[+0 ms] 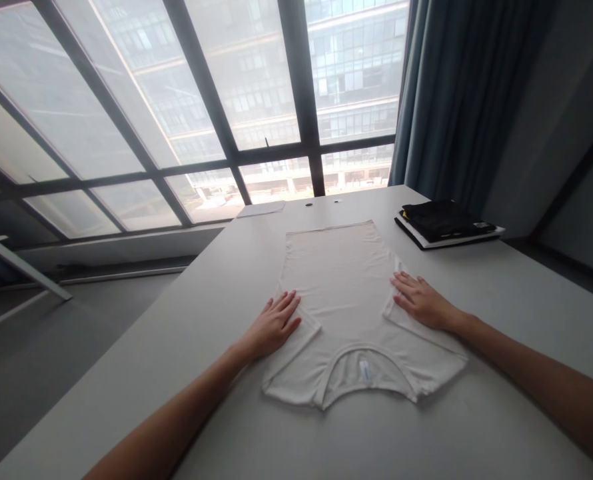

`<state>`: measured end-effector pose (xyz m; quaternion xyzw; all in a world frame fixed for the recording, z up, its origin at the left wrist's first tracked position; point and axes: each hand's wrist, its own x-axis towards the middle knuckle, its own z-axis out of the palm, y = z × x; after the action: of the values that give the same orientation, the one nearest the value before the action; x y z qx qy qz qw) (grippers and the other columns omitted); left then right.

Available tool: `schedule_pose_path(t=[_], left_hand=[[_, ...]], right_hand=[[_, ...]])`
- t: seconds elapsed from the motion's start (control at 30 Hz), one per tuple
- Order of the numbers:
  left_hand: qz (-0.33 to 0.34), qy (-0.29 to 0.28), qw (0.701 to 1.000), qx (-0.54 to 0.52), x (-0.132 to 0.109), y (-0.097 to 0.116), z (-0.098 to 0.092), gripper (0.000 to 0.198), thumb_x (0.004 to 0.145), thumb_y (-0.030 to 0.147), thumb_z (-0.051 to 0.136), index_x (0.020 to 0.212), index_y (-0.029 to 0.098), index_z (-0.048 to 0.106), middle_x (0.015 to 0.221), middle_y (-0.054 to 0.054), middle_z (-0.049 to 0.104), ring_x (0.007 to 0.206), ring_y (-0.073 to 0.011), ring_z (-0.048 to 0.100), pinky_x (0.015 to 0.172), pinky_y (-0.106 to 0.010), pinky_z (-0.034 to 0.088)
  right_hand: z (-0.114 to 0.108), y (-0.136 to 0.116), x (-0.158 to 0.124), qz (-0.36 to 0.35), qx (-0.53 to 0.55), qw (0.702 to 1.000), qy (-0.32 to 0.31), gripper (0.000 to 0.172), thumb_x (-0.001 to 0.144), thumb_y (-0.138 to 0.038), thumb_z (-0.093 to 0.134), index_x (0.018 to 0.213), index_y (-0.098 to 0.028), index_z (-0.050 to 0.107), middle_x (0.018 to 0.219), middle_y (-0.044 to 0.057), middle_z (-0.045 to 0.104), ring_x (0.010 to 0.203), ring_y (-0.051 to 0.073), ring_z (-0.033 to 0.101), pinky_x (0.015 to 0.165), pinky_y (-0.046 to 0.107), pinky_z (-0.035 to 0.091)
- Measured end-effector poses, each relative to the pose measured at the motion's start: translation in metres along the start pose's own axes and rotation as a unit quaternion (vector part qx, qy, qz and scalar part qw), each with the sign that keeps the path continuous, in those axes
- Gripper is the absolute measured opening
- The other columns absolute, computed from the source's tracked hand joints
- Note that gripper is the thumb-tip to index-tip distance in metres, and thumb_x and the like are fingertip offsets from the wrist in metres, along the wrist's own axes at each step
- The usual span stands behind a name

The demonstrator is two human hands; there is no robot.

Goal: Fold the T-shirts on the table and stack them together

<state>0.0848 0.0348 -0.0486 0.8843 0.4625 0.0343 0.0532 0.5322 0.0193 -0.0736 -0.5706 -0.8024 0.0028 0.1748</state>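
Observation:
A white shirt lies flat on the white table, its neckline toward me and its hem toward the window. Both sleeves are folded in along the sides. My left hand rests flat on the left sleeve, fingers spread a little and pointing at the body of the shirt. On the right sleeve lies my right hand, palm down with its fingers stretched out. A small label shows inside the neck opening.
Folded dark clothes are stacked at the table's far right, with a white layer beneath. A pale sheet lies at the far left edge. Behind are windows and a blue curtain. Another table's leg stands at left.

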Motion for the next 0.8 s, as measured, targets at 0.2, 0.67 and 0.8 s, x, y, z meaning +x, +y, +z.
schedule_pose_path(t=[0.2, 0.67, 0.8], left_hand=[[-0.017, -0.006, 1.0, 0.017, -0.002, 0.006, -0.006, 0.065, 0.105, 0.057, 0.027, 0.161, 0.024, 0.024, 0.167, -0.006, 0.017, 0.154, -0.0284, 0.015, 0.123, -0.056, 0.014], [0.085, 0.005, 0.996, -0.02, -0.011, 0.032, -0.002, 0.065, 0.105, 0.056, 0.034, 0.162, 0.026, 0.023, 0.166, -0.005, 0.018, 0.154, -0.028, 0.015, 0.126, -0.049, 0.015], [0.083, 0.013, 0.996, -0.022, -0.01, 0.03, -0.002, 0.065, 0.104, 0.058, 0.034, 0.161, 0.028, 0.024, 0.166, -0.004, 0.02, 0.154, -0.027, 0.016, 0.126, -0.047, 0.014]], right_hand=[[0.004, 0.005, -0.001, 0.019, -0.018, 0.998, -0.048, 0.06, 0.102, -0.047, 0.032, 0.153, -0.016, 0.042, 0.161, 0.016, 0.034, 0.15, 0.031, 0.03, 0.118, 0.057, 0.028], [-0.004, -0.03, -0.012, -0.081, 0.043, 0.995, -0.035, 0.059, 0.102, -0.047, 0.04, 0.155, -0.02, 0.041, 0.162, 0.013, 0.033, 0.152, 0.031, 0.024, 0.121, 0.054, 0.025], [-0.001, -0.03, -0.013, -0.071, 0.044, 0.994, -0.066, 0.062, 0.102, -0.054, 0.039, 0.153, -0.02, 0.044, 0.163, 0.013, 0.031, 0.152, 0.03, 0.023, 0.123, 0.052, 0.023]])
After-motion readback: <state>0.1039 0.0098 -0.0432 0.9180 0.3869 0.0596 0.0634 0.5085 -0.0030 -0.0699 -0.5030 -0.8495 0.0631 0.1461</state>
